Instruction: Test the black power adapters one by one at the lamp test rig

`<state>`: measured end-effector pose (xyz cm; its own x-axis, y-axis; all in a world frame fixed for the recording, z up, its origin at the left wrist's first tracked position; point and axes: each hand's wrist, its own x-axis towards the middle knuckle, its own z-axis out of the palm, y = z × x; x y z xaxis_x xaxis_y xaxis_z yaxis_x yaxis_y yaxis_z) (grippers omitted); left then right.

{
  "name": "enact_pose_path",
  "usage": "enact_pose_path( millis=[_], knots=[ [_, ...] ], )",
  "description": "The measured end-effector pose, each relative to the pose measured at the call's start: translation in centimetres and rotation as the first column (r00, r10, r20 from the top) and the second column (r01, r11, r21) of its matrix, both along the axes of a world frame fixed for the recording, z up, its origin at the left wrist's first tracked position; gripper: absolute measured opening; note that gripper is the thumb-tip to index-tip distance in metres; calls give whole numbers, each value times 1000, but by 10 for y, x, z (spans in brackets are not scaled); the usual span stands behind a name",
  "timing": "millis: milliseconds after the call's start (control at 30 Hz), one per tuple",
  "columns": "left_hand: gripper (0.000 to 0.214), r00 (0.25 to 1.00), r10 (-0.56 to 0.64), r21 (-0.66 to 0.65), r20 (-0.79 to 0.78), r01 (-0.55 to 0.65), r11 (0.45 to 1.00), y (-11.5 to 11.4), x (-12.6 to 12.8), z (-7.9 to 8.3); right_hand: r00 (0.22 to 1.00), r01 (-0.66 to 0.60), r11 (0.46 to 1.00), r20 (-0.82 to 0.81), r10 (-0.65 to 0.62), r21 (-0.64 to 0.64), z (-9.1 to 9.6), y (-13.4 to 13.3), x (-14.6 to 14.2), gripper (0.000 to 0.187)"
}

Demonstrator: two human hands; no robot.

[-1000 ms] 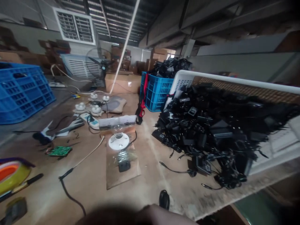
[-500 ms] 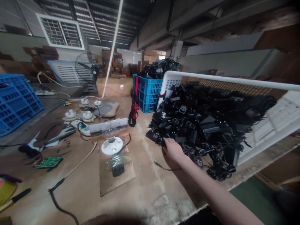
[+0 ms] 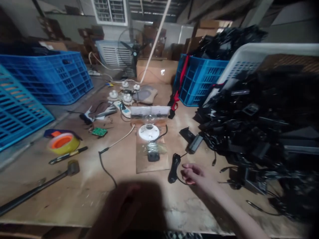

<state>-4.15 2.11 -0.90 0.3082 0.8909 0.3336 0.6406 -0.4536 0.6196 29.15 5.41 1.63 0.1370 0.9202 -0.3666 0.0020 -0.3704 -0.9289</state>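
Note:
My right hand (image 3: 193,174) rests on the wooden table (image 3: 82,181) with its fingers curled over a thin black cord. That cord runs to a coiled black bundle (image 3: 173,165) just left of the hand and up to a black power adapter (image 3: 195,143). A big heap of black adapters (image 3: 256,122) spills from a tipped white basket (image 3: 251,53) to the right. My left hand (image 3: 129,209) is a dark, blurred shape at the bottom centre, very close to the camera, and its fingers do not show.
A white lamp socket with a clear bulb (image 3: 149,131) stands on a small board ahead. On the left lie a tape roll (image 3: 63,142), a pen (image 3: 67,155), a hammer (image 3: 42,186) and a green circuit board (image 3: 99,131). Blue crates (image 3: 57,74) stand left and behind.
My right hand has drawn back from the heap toward me, and an adapter with a coiled cord now lies out on the table. The view has swung left and down.

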Motion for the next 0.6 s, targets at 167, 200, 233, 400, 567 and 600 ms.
enact_pose_path(
  millis=[167,200,233,400,567,600],
  knots=[
    [5,999,34,-66,42,-31,997,-8,-3,18,848,-183,982,513,138,38,27,-24,11,33],
    [6,999,26,-50,40,-24,998,-7,-3,20,718,-274,962,662,215,-15,35,-28,14,32],
    [5,999,18,-31,43,-16,999,-6,-3,21,563,-357,929,769,301,-103,41,-33,15,30],
    [5,995,-63,52,73,59,997,-1,-2,23,163,-533,761,838,521,-370,33,-60,22,11],
    [7,995,-88,27,51,86,996,3,-2,24,339,-442,825,785,518,-353,24,-78,36,9],
    [7,995,-87,25,50,86,996,4,-2,24,367,-433,831,773,517,-350,25,-79,39,11]
  ],
)
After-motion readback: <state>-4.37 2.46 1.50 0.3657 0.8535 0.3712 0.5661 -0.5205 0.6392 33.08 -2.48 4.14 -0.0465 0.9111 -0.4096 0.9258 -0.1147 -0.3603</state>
